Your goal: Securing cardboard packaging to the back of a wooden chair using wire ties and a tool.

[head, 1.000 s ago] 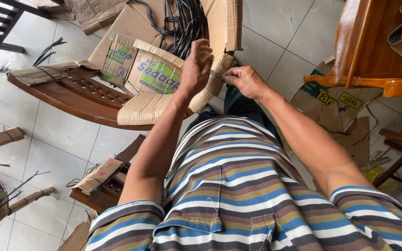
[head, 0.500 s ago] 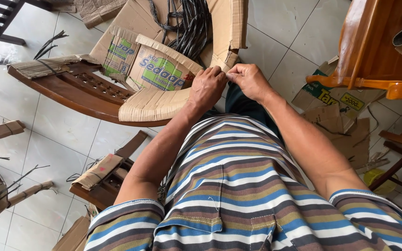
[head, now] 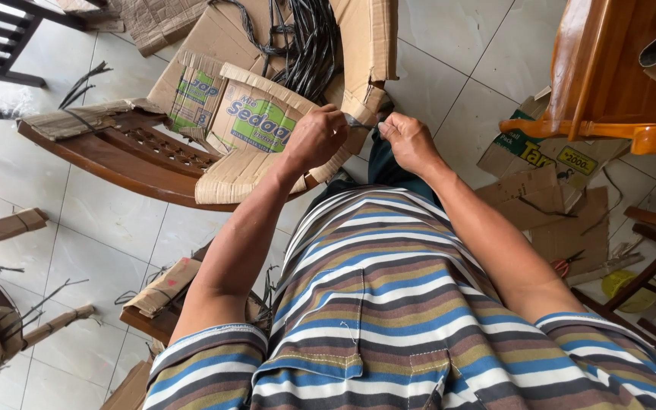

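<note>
My left hand (head: 314,138) and my right hand (head: 408,142) are close together in front of my striped shirt, each pinching an end of a thin dark strap (head: 360,121) stretched between them. The strap runs over a curved wooden furniture part (head: 123,163) wrapped in corrugated cardboard (head: 244,175). Printed cardboard with green and yellow panels (head: 256,121) covers the part just beyond my left hand.
A bundle of black straps (head: 305,38) lies in an open cardboard box beyond the hands. A glossy wooden chair (head: 609,83) stands at the right with flattened cardboard (head: 548,197) below it. More wrapped wooden pieces (head: 168,292) lie at the left on white floor tiles.
My left hand came down from a raised position to meet my right hand, and now the two have drawn slightly apart with the strap taut between them.
</note>
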